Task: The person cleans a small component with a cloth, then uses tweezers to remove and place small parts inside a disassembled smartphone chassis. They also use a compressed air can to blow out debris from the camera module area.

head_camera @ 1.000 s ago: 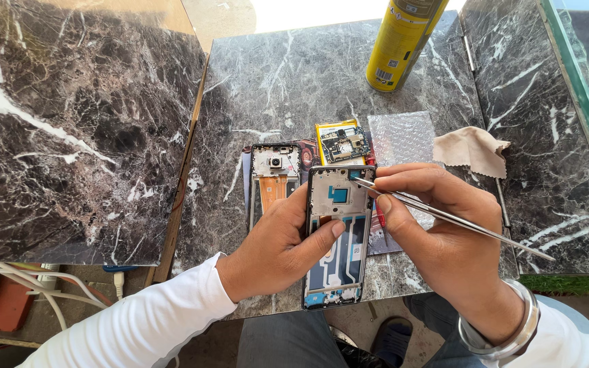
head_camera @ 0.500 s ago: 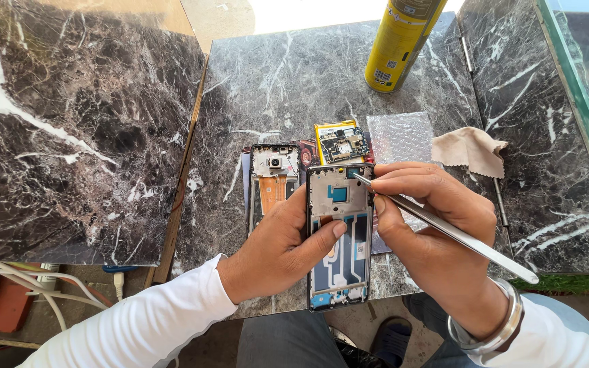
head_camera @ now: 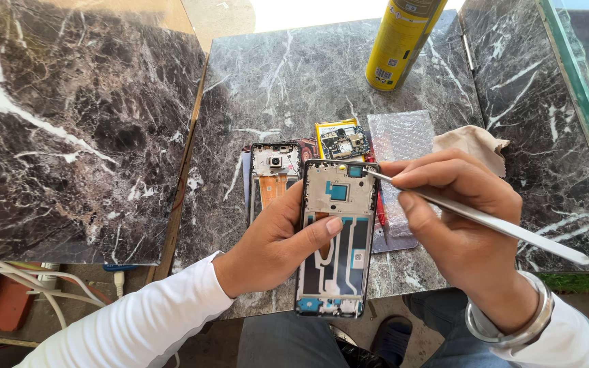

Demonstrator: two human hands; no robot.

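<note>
Two hands busy, left hand (head_camera: 277, 242) gripping phone frame (head_camera: 335, 238), right hand (head_camera: 458, 225) pinching tweezers (head_camera: 485, 221)

Left hand (head_camera: 274, 238) extended from 7 o'clock, white sleeve drawn to wrist, palm cupped, thumb laid flat toward 3 o'clock, fingers curled under and hidden. Right hand (head_camera: 458, 225) brought in from 5 o'clock, fingers bunched in pen-style pinch, fingertips directed to 9 o'clock; silver metal bangle (head_camera: 512, 324) worn at wrist.
</note>
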